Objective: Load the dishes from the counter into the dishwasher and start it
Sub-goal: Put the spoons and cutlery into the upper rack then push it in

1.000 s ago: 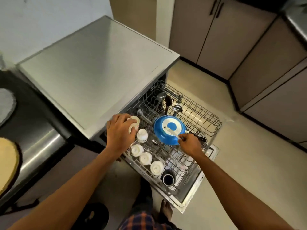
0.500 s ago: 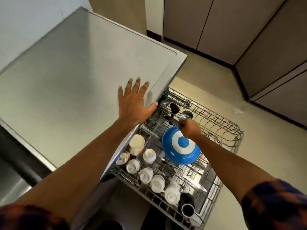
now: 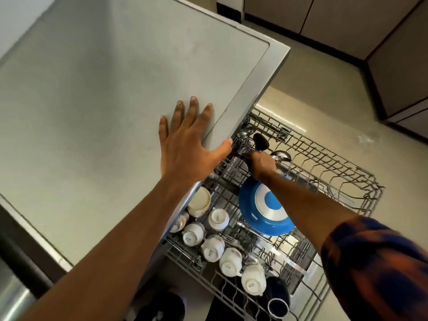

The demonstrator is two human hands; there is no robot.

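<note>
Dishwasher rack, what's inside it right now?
Upturned white cups, a blue plate, a dark mug, and ladles standing at the back. The right hand covers their handles; what it holds is hidden.

A home kitchen is shown.
A pulled-out dishwasher rack (image 3: 347,173) is loaded with cups (image 3: 217,220) and a blue plate (image 3: 249,205) below a grey counter (image 3: 92,89); cabinet doors (image 3: 335,19) are seen along the floor (image 3: 312,100).

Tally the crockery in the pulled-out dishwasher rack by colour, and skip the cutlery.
White cups: 6 (one is half hidden under the dishwasher top)
Cream cup: 1
Dark blue mug: 1
Blue and white bowl: 1
Total: 9
</note>
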